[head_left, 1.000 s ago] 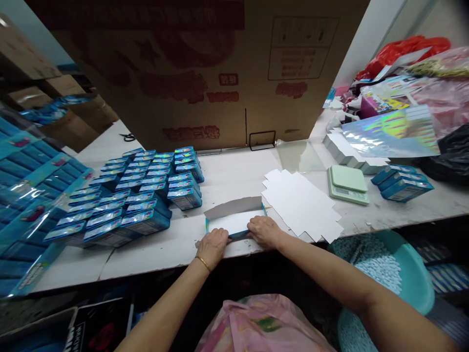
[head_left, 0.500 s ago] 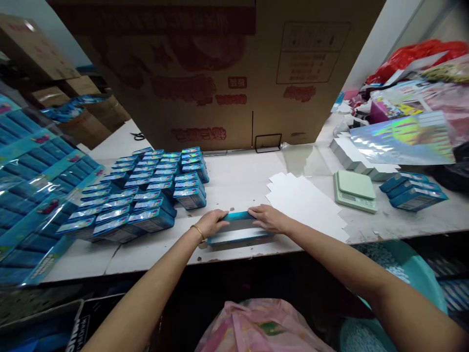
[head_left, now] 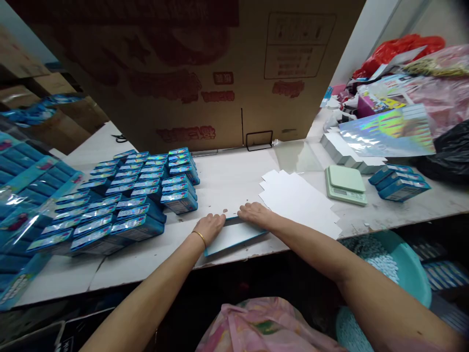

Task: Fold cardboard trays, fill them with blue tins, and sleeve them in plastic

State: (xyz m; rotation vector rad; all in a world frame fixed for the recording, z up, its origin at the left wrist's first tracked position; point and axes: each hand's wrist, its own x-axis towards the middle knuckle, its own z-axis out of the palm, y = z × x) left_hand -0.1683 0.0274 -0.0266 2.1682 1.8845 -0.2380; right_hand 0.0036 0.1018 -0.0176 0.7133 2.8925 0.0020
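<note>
A flat-looking carton piece, white on top with blue edges, lies at the table's front edge in front of me. My left hand grips its left end, fingers curled over the far blue edge. At the other end, the curled fingers of my right hand hold the same far edge. Both thumbs are mostly hidden. Just beyond my right hand lie white die-cut card sheets with stepped edges. Rows of filled-looking blue boxes stand to the left of my left hand.
A large brown cardboard box stands at the back. On the right are a pale green scale, several blue boxes and a shiny holographic sheet. Below the table edge sits a teal basin of small pale pieces. Blue packaged goods lean at far left.
The carton's near white panel has tilted over toward the far edge, narrowing the gap between them. My fingers have curled further over the edge. The camera view has shifted slightly.
</note>
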